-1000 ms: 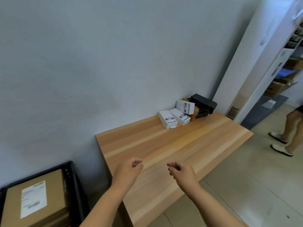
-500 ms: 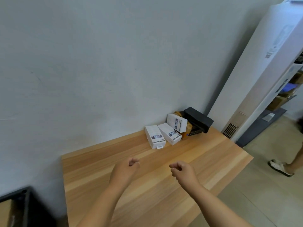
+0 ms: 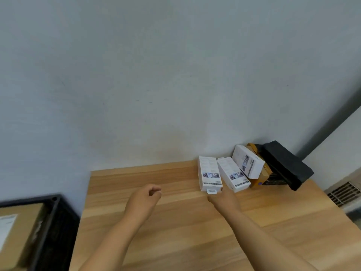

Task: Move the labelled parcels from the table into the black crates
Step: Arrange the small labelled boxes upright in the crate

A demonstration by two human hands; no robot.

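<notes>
A pale grey wall fills most of my view, and below it runs the wooden bench (image 3: 175,227), its far edge set against the wall; at my lower left stands a black crate (image 3: 52,218) on the floor beside the bench, and a brown parcel (image 3: 17,235) with a white label already lies inside it, so I judge part of the job done.

What is left sits at the far right corner of the bench: three small white boxes, the nearest box (image 3: 210,174) lying flat, a second box (image 3: 233,174) touching it on the right, and a third box (image 3: 248,161) propped at a tilt on a yellow-brown carton (image 3: 260,176); behind them leans a black block (image 3: 287,166), and I cannot tell what it is.

My right hand (image 3: 224,200) reaches the near end of the nearest box, just at its little hanging tab; its fingers are hidden behind the knuckles, so I cannot tell whether they are pinching anything; my left hand (image 3: 145,198) hovers over bare wood, fingers loosely curled and holding nothing.

Nothing lies between my hands and the boxes; the boxes crowd one another, so lifting one may nudge its neighbour; a white cabinet with a vent (image 3: 343,192) stands at the right.
</notes>
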